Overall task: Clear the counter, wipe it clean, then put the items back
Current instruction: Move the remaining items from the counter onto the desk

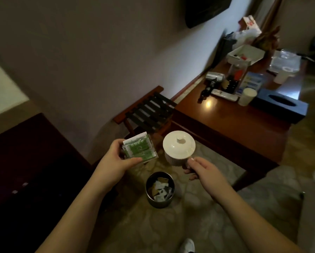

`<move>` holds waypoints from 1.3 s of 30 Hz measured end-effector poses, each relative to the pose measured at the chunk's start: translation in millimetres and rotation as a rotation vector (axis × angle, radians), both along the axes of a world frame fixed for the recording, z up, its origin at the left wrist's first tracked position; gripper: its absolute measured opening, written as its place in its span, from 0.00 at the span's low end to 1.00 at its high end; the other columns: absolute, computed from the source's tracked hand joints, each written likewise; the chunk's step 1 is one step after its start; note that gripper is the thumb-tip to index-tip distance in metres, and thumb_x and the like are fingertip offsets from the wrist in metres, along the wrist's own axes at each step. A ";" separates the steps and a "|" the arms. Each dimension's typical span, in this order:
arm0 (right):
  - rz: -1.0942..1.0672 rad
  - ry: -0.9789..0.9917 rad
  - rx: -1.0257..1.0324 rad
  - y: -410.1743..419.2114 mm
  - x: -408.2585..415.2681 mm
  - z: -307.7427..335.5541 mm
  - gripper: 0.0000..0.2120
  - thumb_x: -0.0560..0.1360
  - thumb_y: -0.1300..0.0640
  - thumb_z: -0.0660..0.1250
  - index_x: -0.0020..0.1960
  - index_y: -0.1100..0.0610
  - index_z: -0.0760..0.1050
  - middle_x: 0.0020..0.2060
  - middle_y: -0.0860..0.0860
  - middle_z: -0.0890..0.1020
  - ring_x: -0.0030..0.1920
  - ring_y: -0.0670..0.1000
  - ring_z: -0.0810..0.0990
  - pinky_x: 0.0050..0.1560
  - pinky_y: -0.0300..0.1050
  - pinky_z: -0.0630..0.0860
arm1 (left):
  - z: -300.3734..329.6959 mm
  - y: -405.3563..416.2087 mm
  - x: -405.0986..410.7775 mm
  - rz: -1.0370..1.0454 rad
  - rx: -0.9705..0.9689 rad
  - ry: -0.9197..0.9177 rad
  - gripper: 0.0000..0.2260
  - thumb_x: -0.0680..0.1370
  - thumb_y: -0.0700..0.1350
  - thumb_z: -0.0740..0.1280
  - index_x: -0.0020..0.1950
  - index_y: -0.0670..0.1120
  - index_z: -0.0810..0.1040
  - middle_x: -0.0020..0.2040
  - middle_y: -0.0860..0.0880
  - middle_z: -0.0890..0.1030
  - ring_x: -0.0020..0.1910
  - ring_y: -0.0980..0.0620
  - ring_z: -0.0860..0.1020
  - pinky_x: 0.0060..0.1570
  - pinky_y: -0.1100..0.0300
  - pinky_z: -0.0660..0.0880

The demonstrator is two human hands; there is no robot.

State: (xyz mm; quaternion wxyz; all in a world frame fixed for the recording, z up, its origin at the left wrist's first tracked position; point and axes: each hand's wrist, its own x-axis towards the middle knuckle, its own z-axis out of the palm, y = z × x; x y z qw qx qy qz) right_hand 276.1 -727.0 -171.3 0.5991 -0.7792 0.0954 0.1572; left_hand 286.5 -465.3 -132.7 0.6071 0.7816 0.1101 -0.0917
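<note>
Both hands are raised in the middle of the frame, above the carpeted floor. The left hand (pixel 116 157) pinches a small stack of green-and-white tea packets (pixel 139 149) between thumb and curled fingers. Just right of it, the right hand (pixel 203 170) grips the handle of a white lidded cup (pixel 178 148), fingers curled round it; the lid sits on the cup, knob up. Packets and cup are near each other but apart, both held in the air, off any surface.

Below them, lower centre, a round dark waste bin (pixel 160 190) stands on the floor with scraps of paper inside. At the right a wooden surface (pixel 226 121) carries a dark tissue box (pixel 281 106), a white paper cup (pixel 247 96), a hair dryer (pixel 212 79) and other clutter further back. A slatted luggage rack (pixel 149 110) stands against the wall at centre
</note>
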 end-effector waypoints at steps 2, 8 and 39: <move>-0.032 0.002 0.009 -31.4 8.5 -1.8 0.12 0.80 0.51 0.59 0.43 0.53 0.78 0.43 0.52 0.82 0.49 0.54 0.81 0.50 0.48 0.77 | -0.4 -36.7 19.5 -0.042 0.027 -0.008 0.21 0.71 0.39 0.76 0.56 0.54 0.71 0.49 0.52 0.82 0.42 0.58 0.83 0.44 0.59 0.78; -0.134 0.008 0.029 -109.5 28.3 -5.2 0.11 0.81 0.53 0.58 0.48 0.55 0.78 0.45 0.52 0.82 0.46 0.49 0.80 0.46 0.43 0.77 | -0.5 -119.9 72.4 -0.180 0.170 -0.015 0.23 0.71 0.43 0.76 0.60 0.54 0.69 0.51 0.52 0.82 0.46 0.51 0.83 0.50 0.47 0.81; -0.530 0.197 0.161 -237.2 276.8 -100.7 0.16 0.81 0.47 0.58 0.65 0.51 0.71 0.54 0.48 0.80 0.55 0.45 0.79 0.52 0.42 0.76 | -120.1 -298.7 444.7 -0.654 0.550 -0.059 0.29 0.71 0.42 0.76 0.69 0.45 0.68 0.64 0.48 0.72 0.57 0.49 0.75 0.51 0.57 0.72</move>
